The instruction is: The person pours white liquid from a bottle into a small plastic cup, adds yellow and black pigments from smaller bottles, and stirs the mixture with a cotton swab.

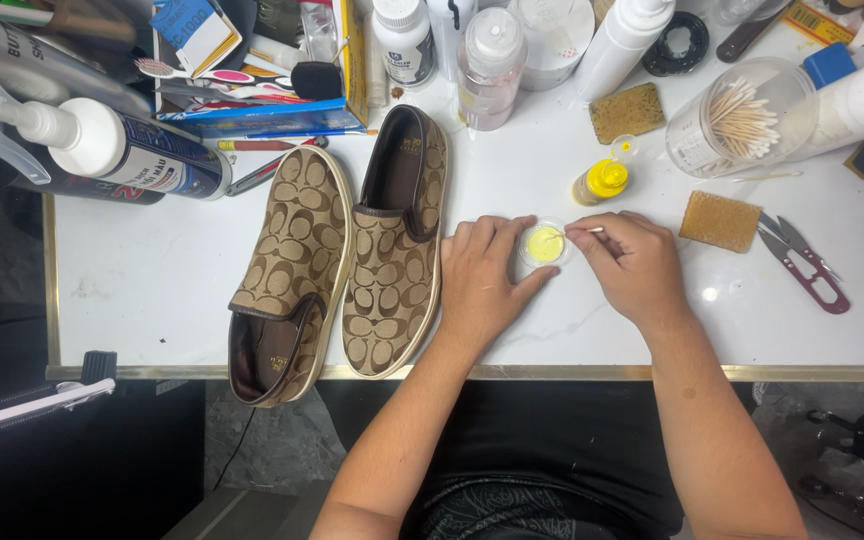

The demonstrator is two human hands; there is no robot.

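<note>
Head view: slip-on shoes [342, 260] beside left hand [482, 285], yellow bottle [602, 180] behind.

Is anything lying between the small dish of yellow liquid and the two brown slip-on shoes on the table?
Only the left hand, resting flat between the dish and the nearer shoe. The right hand holds a swab at the dish from the other side.

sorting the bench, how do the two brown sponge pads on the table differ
The upper sponge pad lies among the bottles, just above the small yellow bottle; the lower sponge pad lies beside the red snips, nearer the right hand. The upper looks darker and squarer, the lower lighter and wider. Both lie flat, untouched.
</note>
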